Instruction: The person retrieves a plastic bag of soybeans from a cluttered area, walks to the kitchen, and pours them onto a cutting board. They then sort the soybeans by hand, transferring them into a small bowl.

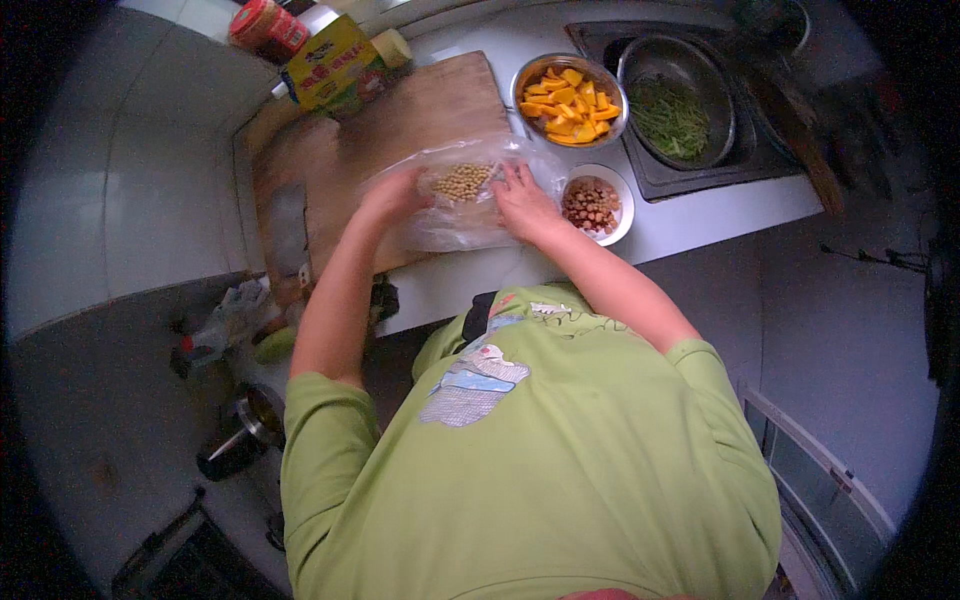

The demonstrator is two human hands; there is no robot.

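A clear plastic bag (457,229) lies spread over the front part of the wooden cutting board, with a small heap of pale yellow soybeans (463,182) at its middle. My left hand (396,196) grips the bag's left side, its fingertips blurred against the film. On the other side, my right hand (527,201) holds the plastic close to the beans, fingers bent. Just right of that hand stands a white bowl (627,212) of reddish-brown nuts or beans (592,202) that I cannot identify for certain.
Behind the bag is a steel bowl (516,94) of orange pumpkin pieces (571,105). Green vegetables (667,120) lie in a metal basin (718,71) at the sink. A cleaver (288,229) rests on the cutting board (442,97)'s left side. A yellow box (330,64) and a red-lidded jar (266,31) stand behind.
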